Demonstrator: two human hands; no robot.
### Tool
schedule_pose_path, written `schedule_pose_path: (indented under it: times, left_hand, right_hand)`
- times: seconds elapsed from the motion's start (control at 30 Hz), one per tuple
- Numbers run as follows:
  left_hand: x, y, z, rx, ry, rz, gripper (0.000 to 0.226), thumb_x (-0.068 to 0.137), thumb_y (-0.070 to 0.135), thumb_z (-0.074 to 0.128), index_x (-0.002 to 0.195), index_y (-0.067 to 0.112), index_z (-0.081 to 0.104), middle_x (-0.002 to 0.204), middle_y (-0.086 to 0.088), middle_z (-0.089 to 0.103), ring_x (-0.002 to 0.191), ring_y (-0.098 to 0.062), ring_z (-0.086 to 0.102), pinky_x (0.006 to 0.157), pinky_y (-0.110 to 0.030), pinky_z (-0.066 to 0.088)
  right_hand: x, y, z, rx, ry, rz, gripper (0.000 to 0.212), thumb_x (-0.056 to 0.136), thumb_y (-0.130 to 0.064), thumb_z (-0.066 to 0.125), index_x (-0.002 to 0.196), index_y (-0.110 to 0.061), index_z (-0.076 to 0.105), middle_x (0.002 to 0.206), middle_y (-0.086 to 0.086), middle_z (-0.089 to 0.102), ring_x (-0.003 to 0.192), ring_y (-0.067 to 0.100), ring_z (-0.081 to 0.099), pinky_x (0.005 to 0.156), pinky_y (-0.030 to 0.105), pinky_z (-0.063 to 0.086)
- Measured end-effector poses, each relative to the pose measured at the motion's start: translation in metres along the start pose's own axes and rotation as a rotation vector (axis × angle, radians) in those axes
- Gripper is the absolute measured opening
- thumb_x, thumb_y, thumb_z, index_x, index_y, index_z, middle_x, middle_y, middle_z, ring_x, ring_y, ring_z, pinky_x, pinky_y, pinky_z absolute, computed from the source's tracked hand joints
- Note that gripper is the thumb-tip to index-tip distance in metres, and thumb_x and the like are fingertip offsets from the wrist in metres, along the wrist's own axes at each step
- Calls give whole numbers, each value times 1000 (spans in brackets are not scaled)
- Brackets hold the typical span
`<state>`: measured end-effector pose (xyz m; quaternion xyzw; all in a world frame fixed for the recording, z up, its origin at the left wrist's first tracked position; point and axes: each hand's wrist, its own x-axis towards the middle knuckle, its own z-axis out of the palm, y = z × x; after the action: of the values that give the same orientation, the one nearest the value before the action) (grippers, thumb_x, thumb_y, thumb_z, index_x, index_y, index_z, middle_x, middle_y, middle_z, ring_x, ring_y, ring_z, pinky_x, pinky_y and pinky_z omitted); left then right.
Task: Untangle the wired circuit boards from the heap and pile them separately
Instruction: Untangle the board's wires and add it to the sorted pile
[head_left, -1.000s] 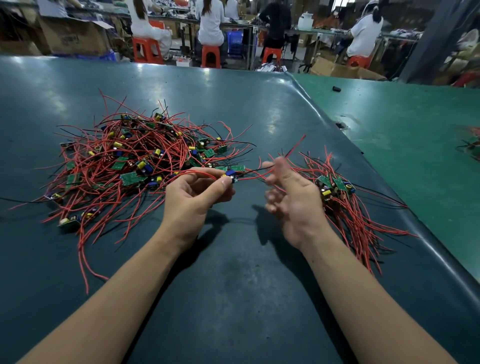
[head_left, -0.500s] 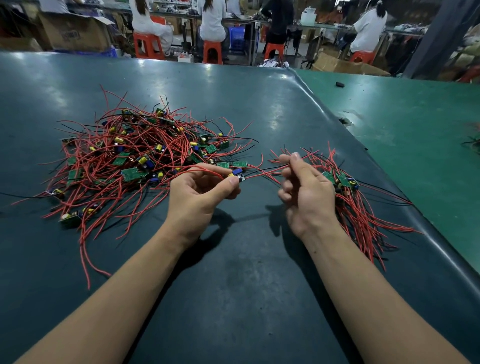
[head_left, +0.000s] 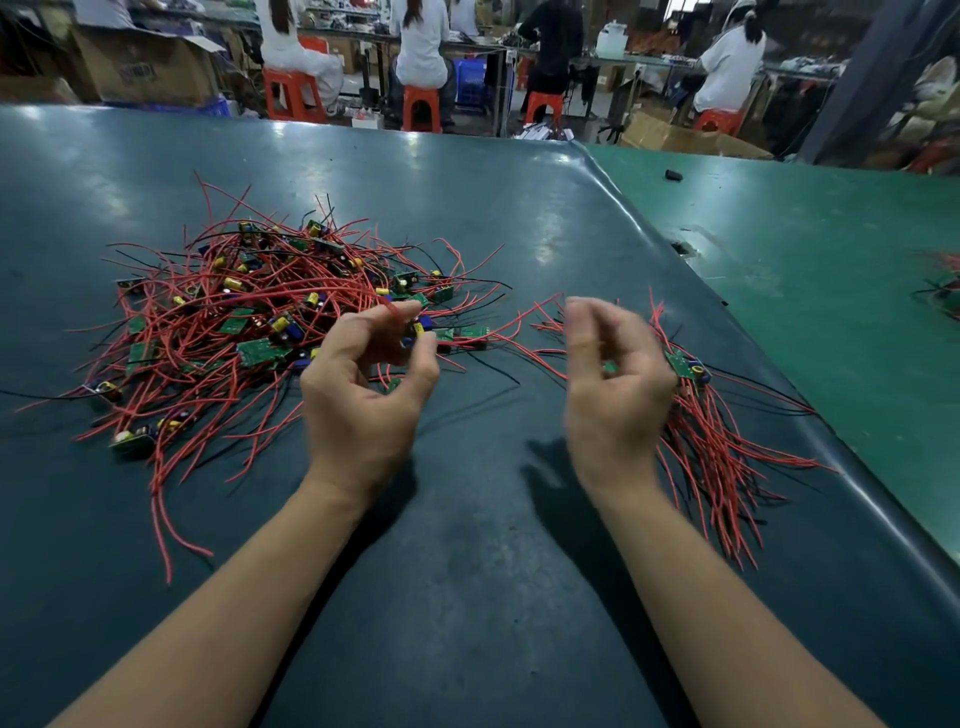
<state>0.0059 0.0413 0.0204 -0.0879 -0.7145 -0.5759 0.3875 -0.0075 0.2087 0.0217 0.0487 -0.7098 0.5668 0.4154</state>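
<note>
Dark green table (head_left: 467, 597) under me: tangled heap (head_left: 249, 322) far left, sorted pile (head_left: 711, 436) right. My left hand (head_left: 363, 395) pinches a board (head_left: 418, 332); my right hand (head_left: 613, 395) is curled, blurred, grip unclear.

The heap (head_left: 260, 317) spreads over the left middle of the mat (head_left: 467, 597), its red wires trailing out toward the near left. The sorted pile (head_left: 701, 431) lies along the mat's right edge, its wires fanned toward the near side. Between them runs a bare lane of mat, crossed at its far end by a few loose wires (head_left: 519, 343). The left hand (head_left: 363, 395) and right hand (head_left: 613, 395) hang at the sides of that lane. Mat near the forearms lies bare, as does the far mat beyond the heap.
</note>
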Motion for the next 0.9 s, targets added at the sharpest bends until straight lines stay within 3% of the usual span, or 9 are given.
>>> schedule_pose_path:
  times: [0.1, 0.17, 0.27, 0.33, 0.5, 0.63, 0.8, 0.9]
  left_hand:
    - [0, 0, -3, 208, -105, 296, 24, 87, 10, 71, 109, 2, 68, 88, -8, 61, 76, -12, 54, 78, -17, 45]
    - [-1, -1, -5, 287, -199, 390, 30, 85, 11, 73, 112, -2, 69, 87, -10, 59, 79, -12, 54, 79, -12, 42]
    - [-3, 0, -2, 359, -285, 456, 40, 79, 2, 75, 117, -2, 68, 83, -14, 57, 77, -24, 54, 75, -25, 45]
    - [-1, 1, 0, 409, -314, 522, 42, 79, 5, 72, 120, -1, 66, 81, -12, 57, 79, -25, 50, 74, -32, 45]
    - [2, -2, -2, 471, -332, 558, 51, 80, 12, 68, 129, 1, 60, 84, -5, 62, 89, -23, 47, 79, -44, 45]
    - [3, -1, -4, 429, -261, 470, 45, 83, 17, 72, 124, 3, 64, 97, -12, 61, 96, -26, 49, 87, -37, 44]
    - [2, -1, -7, 331, -378, 465, 32, 89, 13, 71, 118, 0, 68, 107, -15, 65, 96, -30, 64, 83, -45, 53]
    - [1, 0, -5, 345, -405, 463, 29, 88, 11, 72, 115, -1, 68, 99, -12, 66, 86, -24, 63, 80, -30, 53]
  right_hand:
    - [-23, -5, 12, 46, -402, -204, 29, 90, -30, 67, 109, -9, 70, 92, 2, 63, 78, 13, 63, 67, 22, 50]
    - [-27, -8, 16, 131, -517, -131, 27, 89, -27, 69, 110, -11, 69, 94, 1, 65, 79, 16, 65, 65, 32, 56]
    - [-25, -10, 15, 276, -486, 58, 11, 90, -16, 65, 97, -22, 69, 81, -9, 69, 67, 6, 65, 52, 28, 56]
    - [-23, -12, 13, 321, -454, 124, 18, 91, -9, 63, 90, -26, 69, 74, -12, 67, 62, 5, 63, 46, 24, 53]
    - [-18, -17, 13, 473, -472, 414, 9, 87, -5, 68, 86, -14, 68, 75, -5, 71, 66, 10, 64, 45, 23, 49]
    - [-11, -18, 11, 620, -437, 566, 7, 77, -19, 73, 81, -15, 70, 80, 6, 69, 66, 18, 63, 45, 25, 46]
    - [-9, -17, 9, 651, -454, 638, 13, 85, -17, 69, 75, -23, 74, 82, 2, 69, 65, 16, 64, 45, 24, 46]
    - [-8, -15, 9, 565, -386, 595, 8, 83, -22, 70, 78, -17, 74, 78, 2, 70, 63, 14, 61, 45, 23, 43]
